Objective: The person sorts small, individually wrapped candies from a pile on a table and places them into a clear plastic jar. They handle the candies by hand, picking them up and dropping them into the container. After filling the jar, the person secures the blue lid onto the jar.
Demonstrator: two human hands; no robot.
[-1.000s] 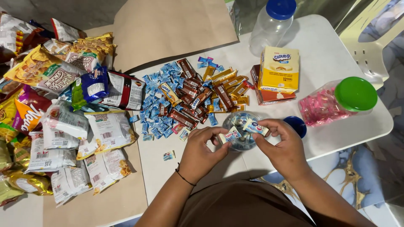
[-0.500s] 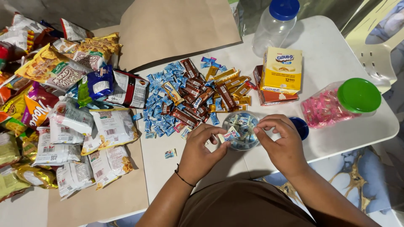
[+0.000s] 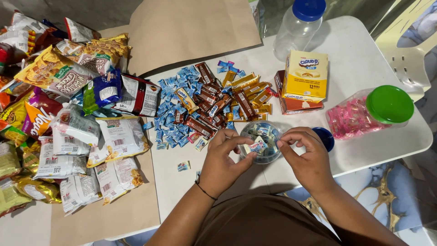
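Snack bags [image 3: 68, 123]: too many to count, heaped at the left on brown paper [image 3: 114, 214].
Small blue candies [image 3: 170, 107]: a big loose pile, not countable, mixed with brown and gold bars [image 3: 223, 98].
Left hand [image 3: 223, 161]: closed, its fingers pinch one end of a small wrapped candy [image 3: 256, 146].
Wrapped candy: one, held between both hands, just above the mouth of the open jar [image 3: 261, 141].
Open jar: one, clear, partly filled with the same wrapped candies.
Right hand [image 3: 307, 159]: closed, pinches the other end of the candy.
Blue lid [image 3: 324, 138]: one, on the table behind the right hand.
Other jars: two, one empty with blue lid [image 3: 298, 25], one with green lid [image 3: 368, 114] holding pink candies.
Yellow box [image 3: 306, 75]: one, on a red box.
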